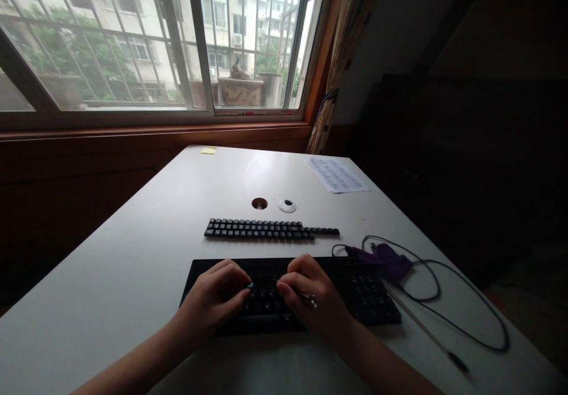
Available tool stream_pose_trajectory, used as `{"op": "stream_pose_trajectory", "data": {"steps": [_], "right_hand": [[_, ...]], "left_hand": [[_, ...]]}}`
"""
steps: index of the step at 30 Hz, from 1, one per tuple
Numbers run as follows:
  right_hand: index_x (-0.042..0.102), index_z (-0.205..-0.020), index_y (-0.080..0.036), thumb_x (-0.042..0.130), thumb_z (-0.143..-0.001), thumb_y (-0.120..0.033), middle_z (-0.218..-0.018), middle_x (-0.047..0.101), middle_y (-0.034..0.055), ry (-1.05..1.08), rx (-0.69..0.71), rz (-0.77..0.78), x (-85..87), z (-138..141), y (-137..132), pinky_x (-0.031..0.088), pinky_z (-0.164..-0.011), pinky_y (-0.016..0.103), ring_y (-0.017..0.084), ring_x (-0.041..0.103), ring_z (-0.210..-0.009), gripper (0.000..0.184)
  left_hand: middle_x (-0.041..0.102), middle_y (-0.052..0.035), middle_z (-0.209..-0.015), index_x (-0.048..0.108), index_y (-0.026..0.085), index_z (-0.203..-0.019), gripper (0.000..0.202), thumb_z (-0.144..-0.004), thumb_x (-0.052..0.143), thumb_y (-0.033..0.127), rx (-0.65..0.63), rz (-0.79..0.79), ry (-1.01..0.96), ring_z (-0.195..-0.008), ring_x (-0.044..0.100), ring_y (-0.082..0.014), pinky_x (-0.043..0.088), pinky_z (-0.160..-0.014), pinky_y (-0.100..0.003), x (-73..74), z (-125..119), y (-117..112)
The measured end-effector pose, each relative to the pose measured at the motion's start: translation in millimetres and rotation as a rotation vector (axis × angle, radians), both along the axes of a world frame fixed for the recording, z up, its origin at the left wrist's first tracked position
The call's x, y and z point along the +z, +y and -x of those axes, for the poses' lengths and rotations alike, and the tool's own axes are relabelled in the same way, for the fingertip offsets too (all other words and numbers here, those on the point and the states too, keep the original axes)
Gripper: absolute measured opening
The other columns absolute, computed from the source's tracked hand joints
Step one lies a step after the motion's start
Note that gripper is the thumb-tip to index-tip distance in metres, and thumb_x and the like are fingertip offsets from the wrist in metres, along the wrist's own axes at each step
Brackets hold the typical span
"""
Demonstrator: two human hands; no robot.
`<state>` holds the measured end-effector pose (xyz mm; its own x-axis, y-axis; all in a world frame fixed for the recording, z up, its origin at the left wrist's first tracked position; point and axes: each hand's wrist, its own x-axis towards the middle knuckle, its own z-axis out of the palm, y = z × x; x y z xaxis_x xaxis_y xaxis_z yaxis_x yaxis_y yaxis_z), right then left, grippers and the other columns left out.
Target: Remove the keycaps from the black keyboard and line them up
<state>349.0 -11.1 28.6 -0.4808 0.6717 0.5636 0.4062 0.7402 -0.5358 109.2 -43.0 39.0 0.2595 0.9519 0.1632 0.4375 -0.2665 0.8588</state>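
A black keyboard [368, 294] lies on the white table [133, 265] in front of me. My left hand [213, 300] rests on its left half with fingers curled, the thumb and forefinger pinched at a keycap. My right hand [310, 297] lies over the middle of the keyboard, fingers closed around a thin metal tool [306, 294] whose tip points left toward the left hand. Beyond the keyboard, removed black keycaps [266, 229] are laid out in neat rows.
A black cable [444, 300] loops at the right, beside a purple cloth [386, 259] and a thin stick [421, 324]. Farther back are a cable hole [260, 203], its white cap [287, 206], a printed sheet [337, 174] and a yellow note [208, 150]. A window fills the back.
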Motion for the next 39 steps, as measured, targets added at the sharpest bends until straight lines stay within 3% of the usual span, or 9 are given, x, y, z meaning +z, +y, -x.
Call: {"op": "stream_pose_trajectory", "data": {"steps": [4,10,17,25,30,33,39], "right_hand": [[0.063,-0.092,-0.02,0.048,-0.095,-0.016,-0.096,0.055,0.0078,0.051,0.055,-0.049,1.1,-2,-2,0.051,-0.079,0.036,0.019,0.055,-0.089,0.015],[0.063,-0.112,-0.022,0.06,-0.092,-0.021,-0.09,0.054,0.0044,0.01,0.14,-0.146,-10.3,2,-3,0.051,-0.063,0.025,0.014,0.056,-0.076,0.02],[0.066,-0.109,-0.02,0.068,-0.087,-0.025,-0.082,0.058,0.0037,0.013,0.155,-0.186,-3.6,8,-6,0.05,-0.063,0.027,0.014,0.055,-0.071,0.023],[0.065,-0.107,-0.02,0.066,-0.087,-0.02,-0.079,0.061,0.0033,-0.06,0.157,-0.214,4.2,13,-10,0.048,-0.063,0.029,0.015,0.054,-0.07,0.02],[0.066,-0.105,-0.021,0.065,-0.086,-0.022,-0.078,0.06,0.0026,-0.103,0.142,-0.209,4.3,6,-3,0.047,-0.062,0.029,0.015,0.054,-0.069,0.019],[0.068,-0.105,-0.021,0.065,-0.087,-0.024,-0.079,0.059,0.0031,-0.143,0.099,-0.176,10.5,-14,16,0.048,-0.063,0.029,0.016,0.055,-0.071,0.018],[0.07,-0.099,-0.021,0.064,-0.086,-0.022,-0.077,0.059,0.0017,-0.293,-0.174,-0.037,10.3,-84,74,0.048,-0.067,0.029,0.015,0.055,-0.067,0.014]], "left_hand": [[0.063,-0.0046,-0.086,0.064,0.017,-0.091,0.014,-0.086,0.063,0.03,-0.032,0.147,-0.154,-0.078,0.06,-0.0176,0.049,-0.069,-0.028,0.1,0,0],[0.063,-0.0016,-0.077,0.065,0.015,-0.088,0.024,-0.079,0.072,0.037,-0.093,0.398,-0.311,-0.069,0.057,-0.0146,0.044,-0.061,-0.025,-1.1,-4,-3],[0.066,-0.0019,-0.074,0.064,0.015,-0.087,0.029,-0.077,0.074,0.039,-0.113,0.539,-0.408,-0.067,0.06,-0.0148,0.043,-0.061,-0.025,-4.9,-8,-5],[0.066,-0.0022,-0.076,0.064,0.014,-0.087,0.026,-0.078,0.074,0.037,-0.127,0.511,-0.431,-0.07,0.06,-0.0151,0.045,-0.063,-0.025,-10.7,-9,-4],[0.066,-0.0047,-0.088,0.064,0.017,-0.095,0.026,-0.082,0.07,0.038,-0.127,0.356,-0.293,-0.08,0.062,-0.0183,0.049,-0.069,-0.028,-11.2,-8,-5],[0.064,-0.0053,-0.093,0.063,0.02,-0.099,0.019,-0.088,0.063,0.036,-0.114,0.222,-0.192,-0.084,0.061,-0.0192,0.05,-0.073,-0.029,-6.5,-5,-5],[0.06,-0.0056,-0.097,0.061,0.021,-0.095,0.009,-0.094,0.053,0.025,-0.095,0.006,-0.016,-0.087,0.061,-0.0184,0.051,-0.076,-0.03,-3.2,7,-2]]}}
